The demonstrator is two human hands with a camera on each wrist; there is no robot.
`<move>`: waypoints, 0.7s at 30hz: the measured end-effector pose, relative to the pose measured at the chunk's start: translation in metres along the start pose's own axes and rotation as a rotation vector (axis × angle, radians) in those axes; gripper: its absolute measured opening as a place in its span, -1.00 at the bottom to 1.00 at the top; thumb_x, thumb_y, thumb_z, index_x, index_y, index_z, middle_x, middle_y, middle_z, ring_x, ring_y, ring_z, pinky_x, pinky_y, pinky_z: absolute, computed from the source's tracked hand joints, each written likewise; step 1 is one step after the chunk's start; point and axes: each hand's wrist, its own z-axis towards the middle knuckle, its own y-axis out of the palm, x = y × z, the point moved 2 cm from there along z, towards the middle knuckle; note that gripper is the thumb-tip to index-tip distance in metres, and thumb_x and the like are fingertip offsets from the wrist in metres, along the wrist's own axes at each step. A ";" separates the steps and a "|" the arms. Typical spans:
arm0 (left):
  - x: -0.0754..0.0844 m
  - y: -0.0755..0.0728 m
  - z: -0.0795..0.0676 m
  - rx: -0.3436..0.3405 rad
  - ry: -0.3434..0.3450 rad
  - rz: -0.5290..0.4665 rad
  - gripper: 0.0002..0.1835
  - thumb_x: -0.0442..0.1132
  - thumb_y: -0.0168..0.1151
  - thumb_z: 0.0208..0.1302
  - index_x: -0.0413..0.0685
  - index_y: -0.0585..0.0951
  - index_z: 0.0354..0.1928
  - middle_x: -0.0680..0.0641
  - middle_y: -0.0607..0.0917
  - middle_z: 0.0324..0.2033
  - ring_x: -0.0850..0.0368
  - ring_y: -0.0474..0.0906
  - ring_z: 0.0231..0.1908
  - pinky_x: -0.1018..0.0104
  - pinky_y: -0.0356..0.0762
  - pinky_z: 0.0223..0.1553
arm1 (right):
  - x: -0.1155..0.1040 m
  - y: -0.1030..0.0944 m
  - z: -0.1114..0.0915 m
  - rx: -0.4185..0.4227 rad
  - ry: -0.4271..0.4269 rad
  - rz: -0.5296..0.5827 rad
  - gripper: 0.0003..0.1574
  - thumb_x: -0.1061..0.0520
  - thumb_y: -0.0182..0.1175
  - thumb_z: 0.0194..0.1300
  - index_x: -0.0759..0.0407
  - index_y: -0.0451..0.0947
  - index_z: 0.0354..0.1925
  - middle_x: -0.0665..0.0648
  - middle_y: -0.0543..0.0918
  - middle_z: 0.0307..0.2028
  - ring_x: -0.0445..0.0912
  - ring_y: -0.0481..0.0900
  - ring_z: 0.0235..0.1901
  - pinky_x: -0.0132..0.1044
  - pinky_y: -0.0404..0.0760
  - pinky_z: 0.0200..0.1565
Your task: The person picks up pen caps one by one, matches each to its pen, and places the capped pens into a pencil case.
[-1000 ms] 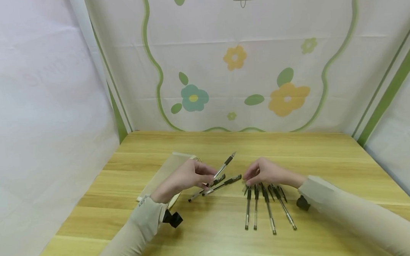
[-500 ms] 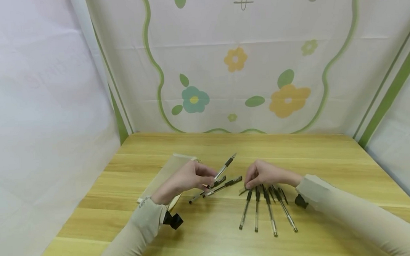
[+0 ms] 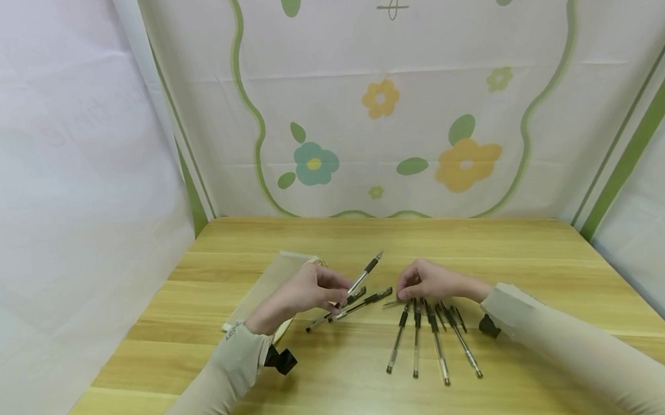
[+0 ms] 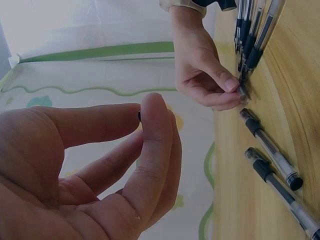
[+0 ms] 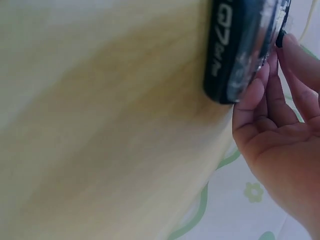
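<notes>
My left hand point(image 3: 308, 290) pinches an uncapped gel pen point(image 3: 363, 274) between thumb and fingers, its tip slanting up to the right. In the left wrist view that pen shows only as a dark spot at the fingertips. Beneath it on the table lie two capped gel pens point(image 4: 270, 150), crossing behind my left fingertips in the head view. My right hand point(image 3: 427, 281) pinches a small clear pen cap point(image 4: 243, 93), low over the table. Directly below my right fingers several gel pens point(image 3: 436, 345) fan out, their dark grips toward the hand.
Under my left wrist lies a flat beige pouch point(image 3: 258, 289) with a cord at its corner. Short black clips point(image 3: 460, 317) show among the pens at right. A printed cloth point(image 3: 385, 137) stands behind the wooden table point(image 3: 340, 386), with white cloths at both sides.
The small piece in my right fingers has turned to point left. The leftmost pen of the fan has swung its lower end leftward. My left hand stays in place with its pen.
</notes>
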 end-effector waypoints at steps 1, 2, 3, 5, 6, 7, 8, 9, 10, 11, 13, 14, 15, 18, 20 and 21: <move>0.000 0.000 0.000 -0.001 -0.002 -0.001 -0.74 -0.39 0.25 0.34 -0.32 0.62 0.04 -0.19 0.68 -0.20 -0.30 0.60 -0.11 -0.08 0.59 -0.08 | 0.000 -0.001 -0.001 0.009 0.012 -0.009 -0.91 0.18 0.27 0.34 0.13 0.71 -0.23 0.05 0.71 -0.33 -0.04 0.65 -0.34 -0.20 0.65 -0.23; 0.000 0.001 0.001 -0.001 -0.004 0.000 -0.74 -0.39 0.25 0.34 -0.32 0.63 0.04 -0.19 0.68 -0.20 -0.31 0.60 -0.10 -0.09 0.58 -0.08 | 0.001 -0.002 -0.002 0.019 0.023 -0.016 -0.90 0.17 0.26 0.35 0.12 0.71 -0.23 0.05 0.71 -0.33 -0.04 0.65 -0.34 -0.21 0.64 -0.24; 0.000 0.001 0.001 -0.002 -0.005 0.001 -0.74 -0.39 0.25 0.34 -0.31 0.63 0.04 -0.19 0.68 -0.20 -0.31 0.59 -0.10 -0.10 0.58 -0.07 | 0.002 -0.003 -0.003 0.031 0.033 -0.021 -0.90 0.16 0.26 0.36 0.11 0.71 -0.22 0.04 0.71 -0.33 -0.04 0.64 -0.34 -0.21 0.64 -0.25; 0.001 0.002 0.002 -0.004 -0.001 0.004 -0.75 -0.39 0.24 0.35 -0.31 0.63 0.04 -0.19 0.68 -0.20 -0.31 0.59 -0.10 -0.11 0.58 -0.07 | 0.003 -0.006 -0.004 0.053 0.041 -0.020 -0.90 0.15 0.26 0.36 0.12 0.70 -0.22 0.04 0.72 -0.33 -0.03 0.65 -0.33 -0.20 0.64 -0.24; 0.001 0.002 0.003 -0.006 0.004 0.008 -0.75 -0.40 0.23 0.35 -0.32 0.62 0.04 -0.19 0.68 -0.20 -0.30 0.60 -0.10 -0.10 0.58 -0.08 | 0.004 -0.007 -0.005 0.062 0.040 -0.013 -0.90 0.15 0.27 0.36 0.13 0.70 -0.21 0.05 0.72 -0.32 -0.02 0.66 -0.31 -0.19 0.64 -0.23; 0.001 0.002 0.003 -0.006 0.005 0.009 -0.75 -0.40 0.23 0.35 -0.32 0.62 0.04 -0.19 0.68 -0.21 -0.29 0.60 -0.11 -0.09 0.59 -0.08 | 0.005 -0.008 -0.006 0.072 0.038 -0.007 -0.89 0.14 0.27 0.35 0.13 0.70 -0.21 0.05 0.72 -0.31 -0.01 0.67 -0.30 -0.18 0.64 -0.22; 0.001 0.002 0.004 -0.008 0.008 0.009 -0.74 -0.40 0.23 0.36 -0.33 0.62 0.04 -0.20 0.68 -0.21 -0.27 0.61 -0.12 -0.09 0.59 -0.09 | 0.005 -0.009 -0.006 0.084 0.037 0.001 -0.89 0.14 0.28 0.35 0.13 0.71 -0.22 0.06 0.72 -0.30 -0.01 0.67 -0.28 -0.17 0.64 -0.20; 0.001 0.002 0.004 -0.010 0.012 0.012 -0.74 -0.41 0.23 0.36 -0.34 0.62 0.05 -0.20 0.68 -0.21 -0.24 0.62 -0.13 -0.08 0.59 -0.09 | 0.006 -0.011 -0.007 0.096 0.041 0.011 -0.89 0.13 0.28 0.34 0.13 0.71 -0.22 0.06 0.73 -0.30 0.00 0.67 -0.28 -0.17 0.65 -0.21; 0.001 0.002 0.004 -0.013 0.016 0.016 -0.74 -0.41 0.22 0.36 -0.35 0.61 0.05 -0.19 0.68 -0.21 -0.21 0.62 -0.15 -0.07 0.60 -0.10 | 0.007 -0.011 -0.008 0.108 0.044 0.024 -0.89 0.13 0.29 0.34 0.12 0.71 -0.22 0.07 0.72 -0.29 0.02 0.68 -0.29 -0.16 0.65 -0.22; 0.001 0.002 0.004 -0.015 0.020 0.018 -0.73 -0.41 0.22 0.36 -0.36 0.61 0.06 -0.19 0.68 -0.20 -0.18 0.63 -0.16 -0.07 0.60 -0.10 | 0.007 -0.012 -0.010 0.123 0.050 0.036 -0.90 0.12 0.29 0.34 0.11 0.71 -0.22 0.07 0.72 -0.28 0.03 0.67 -0.30 -0.15 0.65 -0.24; 0.001 0.002 0.004 -0.020 0.028 0.019 -0.72 -0.41 0.22 0.36 -0.38 0.59 0.07 -0.19 0.68 -0.19 -0.14 0.63 -0.17 -0.07 0.60 -0.10 | 0.006 -0.014 -0.012 0.162 0.069 0.060 -0.89 0.11 0.31 0.33 0.10 0.71 -0.22 0.07 0.72 -0.27 0.06 0.66 -0.30 -0.13 0.65 -0.26; 0.000 0.002 0.004 -0.024 0.034 0.020 -0.71 -0.41 0.22 0.36 -0.40 0.59 0.07 -0.19 0.67 -0.19 -0.14 0.63 -0.17 -0.07 0.60 -0.10 | 0.005 -0.014 -0.014 0.182 0.076 0.073 -0.89 0.10 0.31 0.33 0.10 0.71 -0.21 0.07 0.72 -0.26 0.07 0.66 -0.30 -0.11 0.66 -0.27; 0.000 0.002 0.004 -0.026 0.039 0.020 -0.71 -0.41 0.21 0.36 -0.41 0.58 0.08 -0.18 0.67 -0.18 -0.14 0.63 -0.16 -0.07 0.60 -0.11 | 0.004 -0.015 -0.015 0.202 0.083 0.080 -0.87 0.09 0.31 0.33 0.10 0.71 -0.20 0.08 0.72 -0.26 0.09 0.66 -0.29 -0.11 0.65 -0.27; 0.000 0.002 0.003 -0.032 0.043 0.009 -0.70 -0.43 0.21 0.36 -0.42 0.57 0.08 -0.18 0.67 -0.18 -0.19 0.61 -0.14 -0.08 0.60 -0.10 | -0.005 -0.017 -0.022 0.268 0.104 0.107 -0.82 0.06 0.29 0.35 0.14 0.69 -0.17 0.12 0.71 -0.23 0.14 0.63 -0.23 -0.07 0.64 -0.22; 0.000 0.001 0.003 -0.035 0.046 0.008 -0.70 -0.44 0.20 0.36 -0.43 0.56 0.09 -0.19 0.67 -0.19 -0.18 0.62 -0.15 -0.08 0.60 -0.10 | -0.013 -0.019 -0.029 0.316 0.110 0.149 -0.78 0.06 0.27 0.37 0.18 0.68 -0.13 0.18 0.69 -0.22 0.19 0.61 -0.21 -0.03 0.64 -0.22; 0.000 0.001 0.002 -0.033 0.046 0.008 -0.70 -0.44 0.20 0.36 -0.42 0.57 0.09 -0.19 0.67 -0.19 -0.16 0.62 -0.17 -0.09 0.60 -0.10 | -0.018 -0.020 -0.033 0.342 0.110 0.172 -0.75 0.06 0.26 0.38 0.22 0.66 -0.12 0.22 0.68 -0.22 0.22 0.60 -0.21 0.00 0.63 -0.22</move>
